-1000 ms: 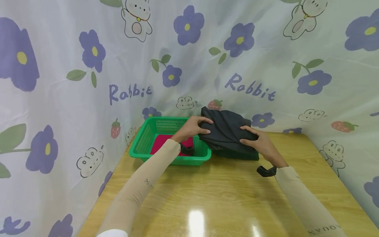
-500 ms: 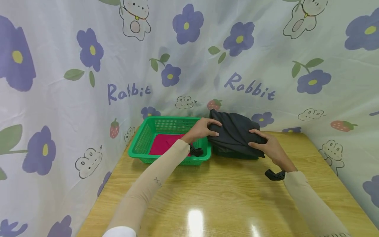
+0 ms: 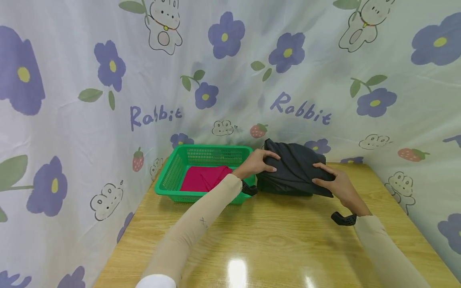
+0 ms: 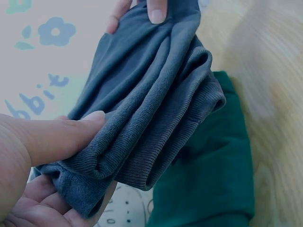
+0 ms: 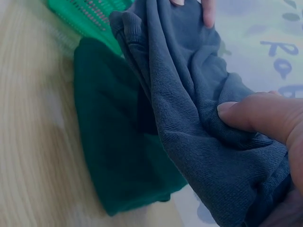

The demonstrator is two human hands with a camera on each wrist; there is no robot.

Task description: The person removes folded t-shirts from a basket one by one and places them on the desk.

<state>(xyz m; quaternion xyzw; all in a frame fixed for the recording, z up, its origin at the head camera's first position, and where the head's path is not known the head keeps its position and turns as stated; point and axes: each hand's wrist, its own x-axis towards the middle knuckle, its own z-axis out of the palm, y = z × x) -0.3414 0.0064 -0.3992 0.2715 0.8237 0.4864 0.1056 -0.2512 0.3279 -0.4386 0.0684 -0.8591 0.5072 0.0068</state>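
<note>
A folded dark grey garment point(image 3: 296, 166) with ribbed edges hangs between both hands in the head view. My left hand point(image 3: 256, 163) grips its left end, and the left wrist view has the thumb on top with fingers beneath the ribbed layers point(image 4: 156, 137). At the other end, my right hand point(image 3: 340, 186) pinches the cloth, thumb over the folds. Below the garment lies a folded dark green cloth point(image 5: 113, 137) on the table, mostly hidden from the head camera.
A green plastic basket point(image 3: 194, 194) stands to the left, with a folded crimson cloth point(image 3: 201, 178) inside. Behind it all hangs a white curtain point(image 3: 230, 88) printed with flowers and rabbits. The wooden table point(image 3: 273, 236) extends toward me.
Both hands have carried the dark grey garment to the right, away from the basket. More of the crimson cloth shows now. The basket stays in place.
</note>
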